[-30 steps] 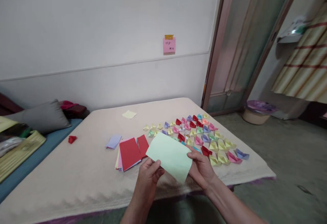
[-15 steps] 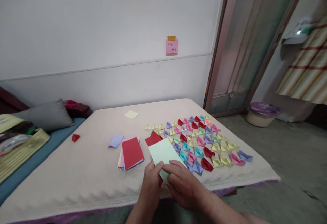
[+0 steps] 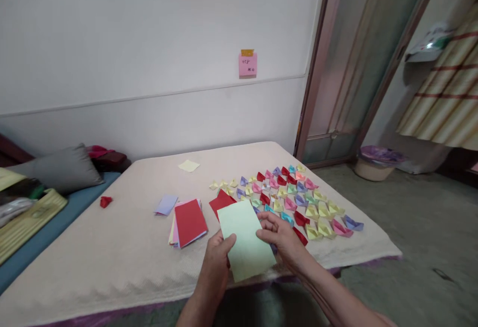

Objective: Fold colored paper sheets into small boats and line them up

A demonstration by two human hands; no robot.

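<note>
A pale green sheet of paper (image 3: 246, 242) is held up over the front edge of the padded surface. My left hand (image 3: 216, 257) grips its left side, thumb on top and fingers behind. At its right edge, my right hand (image 3: 278, 237) pinches the paper between thumb and fingers. Red paper (image 3: 221, 201) lies just behind the sheet, partly covered by it. To the left rests a stack of coloured paper, red on top (image 3: 190, 222), beside a small lilac paper piece (image 3: 166, 205). Rows of folded paper boats (image 3: 289, 192) in several colours spread to the right.
A pale yellow paper (image 3: 189, 166) lies near the wall, and a crumpled red piece (image 3: 105, 201) at the left on the cream cover (image 3: 123, 247). A grey pillow (image 3: 70, 170) sits farther left. On the floor at right stands a lined bin (image 3: 377, 163).
My right hand has shifted from the lower part of the green paper to its right edge, and the hands are farther apart. More of the sheet's face shows now. The view has turned slightly.
</note>
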